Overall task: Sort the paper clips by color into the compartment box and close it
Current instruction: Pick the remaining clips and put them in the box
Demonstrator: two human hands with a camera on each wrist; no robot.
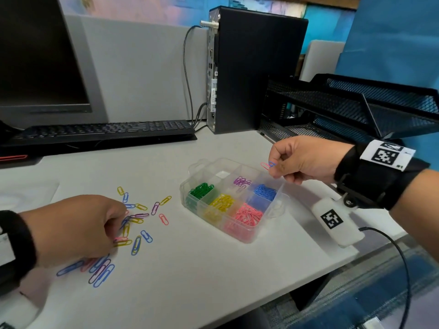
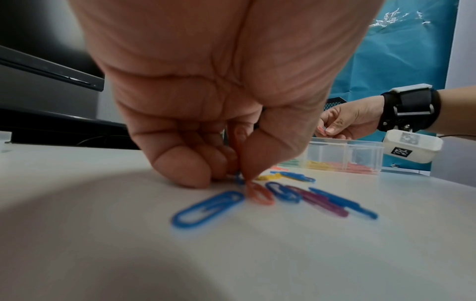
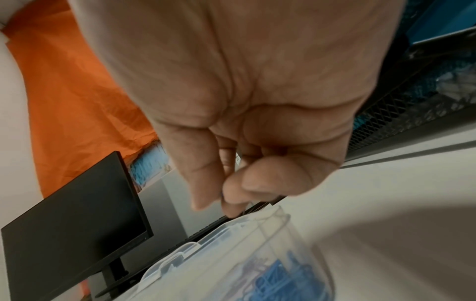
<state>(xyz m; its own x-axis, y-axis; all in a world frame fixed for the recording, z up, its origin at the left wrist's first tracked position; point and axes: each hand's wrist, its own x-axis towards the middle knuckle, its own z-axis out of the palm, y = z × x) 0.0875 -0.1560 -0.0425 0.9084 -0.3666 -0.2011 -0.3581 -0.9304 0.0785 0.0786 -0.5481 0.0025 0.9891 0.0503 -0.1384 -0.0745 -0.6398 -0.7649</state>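
A clear compartment box [image 1: 247, 236] stands open on the white table, with green, purple, blue, yellow and pink clips in separate compartments. My right hand [image 1: 273, 166] hovers over the box's far right corner and pinches a pink clip and a blue clip [image 1: 268, 165]. In the right wrist view its fingertips [image 3: 231, 201] are pressed together above the blue compartment [image 3: 278, 275]. My left hand [image 1: 122, 216] is curled down on the pile of loose clips [image 1: 136, 244] left of the box. Its thumb and fingers [image 2: 247, 163] pinch at a clip in the pile, beside a red clip [image 2: 259, 194].
A keyboard [image 1: 102, 131] and a monitor [image 1: 40, 55] stand at the back left, a black computer tower [image 1: 251, 67] behind the box, and a black mesh tray [image 1: 356, 108] at the back right. The table's front edge [image 1: 285, 290] runs just right of the box.
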